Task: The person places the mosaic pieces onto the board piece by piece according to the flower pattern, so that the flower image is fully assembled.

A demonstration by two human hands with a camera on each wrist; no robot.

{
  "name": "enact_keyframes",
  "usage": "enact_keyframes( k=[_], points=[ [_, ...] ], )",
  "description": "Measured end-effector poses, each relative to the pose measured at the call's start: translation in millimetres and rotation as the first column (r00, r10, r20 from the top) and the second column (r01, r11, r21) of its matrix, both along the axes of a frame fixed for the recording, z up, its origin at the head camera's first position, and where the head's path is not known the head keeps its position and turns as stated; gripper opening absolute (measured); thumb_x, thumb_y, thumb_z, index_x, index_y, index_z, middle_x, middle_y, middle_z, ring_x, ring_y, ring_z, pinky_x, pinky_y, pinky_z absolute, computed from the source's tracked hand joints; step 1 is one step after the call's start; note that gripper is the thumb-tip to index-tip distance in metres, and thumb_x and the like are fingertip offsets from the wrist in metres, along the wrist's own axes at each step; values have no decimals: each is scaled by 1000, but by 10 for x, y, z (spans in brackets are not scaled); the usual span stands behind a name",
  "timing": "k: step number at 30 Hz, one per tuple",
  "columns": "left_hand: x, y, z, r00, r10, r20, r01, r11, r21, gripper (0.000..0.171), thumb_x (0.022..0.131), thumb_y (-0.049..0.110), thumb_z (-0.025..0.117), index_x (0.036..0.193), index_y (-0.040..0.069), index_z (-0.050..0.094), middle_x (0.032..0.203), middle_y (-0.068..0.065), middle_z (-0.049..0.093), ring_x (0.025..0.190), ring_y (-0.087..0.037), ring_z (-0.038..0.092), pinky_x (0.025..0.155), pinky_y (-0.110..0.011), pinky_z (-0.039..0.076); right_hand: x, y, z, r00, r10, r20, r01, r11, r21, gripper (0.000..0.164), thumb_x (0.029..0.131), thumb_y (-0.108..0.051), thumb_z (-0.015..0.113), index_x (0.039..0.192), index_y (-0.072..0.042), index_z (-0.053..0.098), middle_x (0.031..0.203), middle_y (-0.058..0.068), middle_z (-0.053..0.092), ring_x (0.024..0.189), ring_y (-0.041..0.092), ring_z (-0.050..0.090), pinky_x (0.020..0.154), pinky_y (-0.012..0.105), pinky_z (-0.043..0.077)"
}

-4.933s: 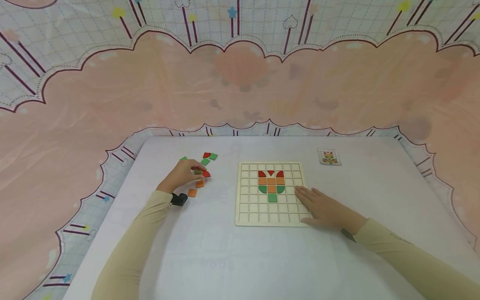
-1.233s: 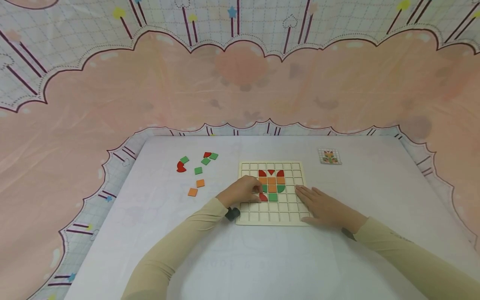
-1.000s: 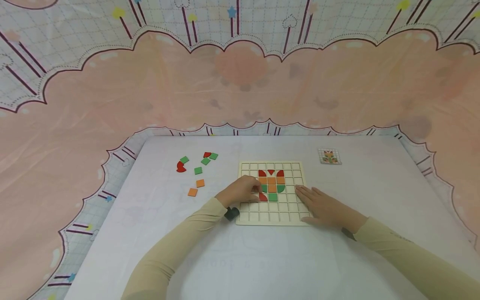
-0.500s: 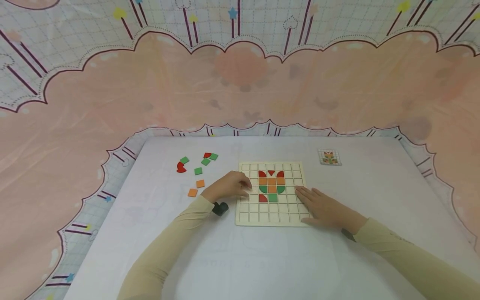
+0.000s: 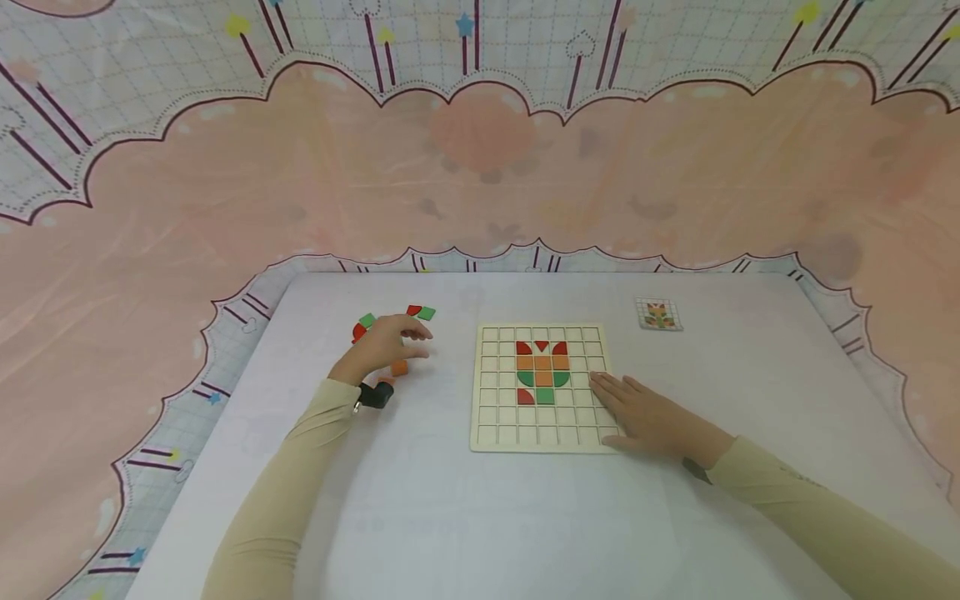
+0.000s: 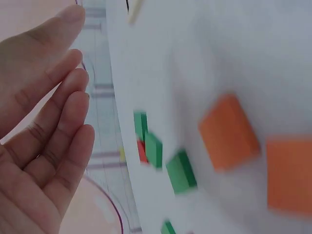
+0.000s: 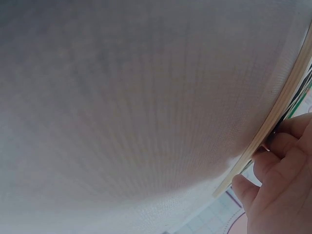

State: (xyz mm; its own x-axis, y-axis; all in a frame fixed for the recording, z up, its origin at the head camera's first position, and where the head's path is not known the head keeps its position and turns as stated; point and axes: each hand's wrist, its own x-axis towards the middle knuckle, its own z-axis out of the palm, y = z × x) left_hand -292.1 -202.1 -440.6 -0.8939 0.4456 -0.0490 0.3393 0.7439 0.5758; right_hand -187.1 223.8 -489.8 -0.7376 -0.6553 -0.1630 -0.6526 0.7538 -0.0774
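Observation:
My left hand [image 5: 381, 343] hovers over the loose tiles at the left, thumb and fingers apart and holding nothing. In the left wrist view, two orange square tiles [image 6: 229, 132] and several green tiles [image 6: 181, 171] lie on the table beside that hand [image 6: 46, 131]. My right hand [image 5: 656, 417] rests on the right edge of the gridded wooden board [image 5: 498, 435]. On the board, red, orange and green tiles form a tulip shape. A red quarter-round tile [image 5: 526, 397] sits just left of the green stem square [image 5: 545, 397].
A small pattern card [image 5: 659, 315] with a flower picture lies at the back right of the white table [image 5: 420, 517]. Near my left hand are red pieces [image 5: 359, 332] and a green tile [image 5: 427, 313]. A patterned cloth [image 5: 480, 200] hangs behind.
My left hand brought the red quarter-round tile to the board, let go of it beside the green stem, and moved back left over the loose tiles. My right hand has stayed put.

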Motion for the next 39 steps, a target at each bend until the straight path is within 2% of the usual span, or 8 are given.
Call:
enact_keyframes(
  k=[6,8,15,22,28,32,39],
  points=[
    [-37,-409,-5,996,75,-46,-75,997,-16,31,81,11,73,108,-1,67,106,-18,65,101,-33,59,93,-48,47,-2,3,-11,1000,-1,-3,1,1000,-16,80,92,-53,46,148,-2,22,157,13,20,144,30,21,115,48,23],
    [-48,-521,-19,993,111,-38,-112,993,-30,31,81,12,72,109,-1,66,107,-18,64,101,-33,59,93,-47,47,0,2,-7,1000,-5,0,5,1000,-21,80,92,-53,47,148,-2,22,157,13,20,144,30,21,115,48,23],
    [-97,-791,-140,978,207,-28,-209,974,-90,28,84,8,69,110,-2,66,108,-21,62,102,-35,54,95,-50,44,4,-4,19,1000,-13,25,13,1000,-23,81,92,-53,47,149,-2,20,157,13,19,144,30,20,115,48,22],
    [-118,-892,-208,957,288,15,-285,952,-114,31,84,9,68,113,-3,64,114,-23,59,105,-36,51,98,-50,43,5,-8,21,1000,-12,26,12,1000,-15,81,92,-53,47,149,-2,20,157,12,18,144,30,20,115,48,22],
    [-137,-940,-271,948,318,16,-312,937,-156,33,84,9,67,114,-5,62,116,-26,58,105,-36,51,98,-51,42,2,-10,17,1000,-6,13,6,1000,-10,81,92,-53,47,149,-2,20,157,13,19,144,29,20,115,48,23],
    [-136,-935,-282,943,331,30,-324,934,-150,33,85,8,66,116,-5,61,116,-25,58,105,-36,51,98,-50,42,2,-13,17,1000,-10,9,10,1000,-1,81,92,-54,46,149,-3,20,157,12,19,144,29,20,115,48,23],
    [-132,-914,-320,955,296,-7,-294,947,-128,26,84,6,67,109,-3,66,111,-24,61,100,-34,53,94,-49,44,7,-16,31,1000,-16,24,16,1000,-9,81,92,-54,47,149,-2,21,157,13,19,144,30,20,115,48,22]
  ],
)
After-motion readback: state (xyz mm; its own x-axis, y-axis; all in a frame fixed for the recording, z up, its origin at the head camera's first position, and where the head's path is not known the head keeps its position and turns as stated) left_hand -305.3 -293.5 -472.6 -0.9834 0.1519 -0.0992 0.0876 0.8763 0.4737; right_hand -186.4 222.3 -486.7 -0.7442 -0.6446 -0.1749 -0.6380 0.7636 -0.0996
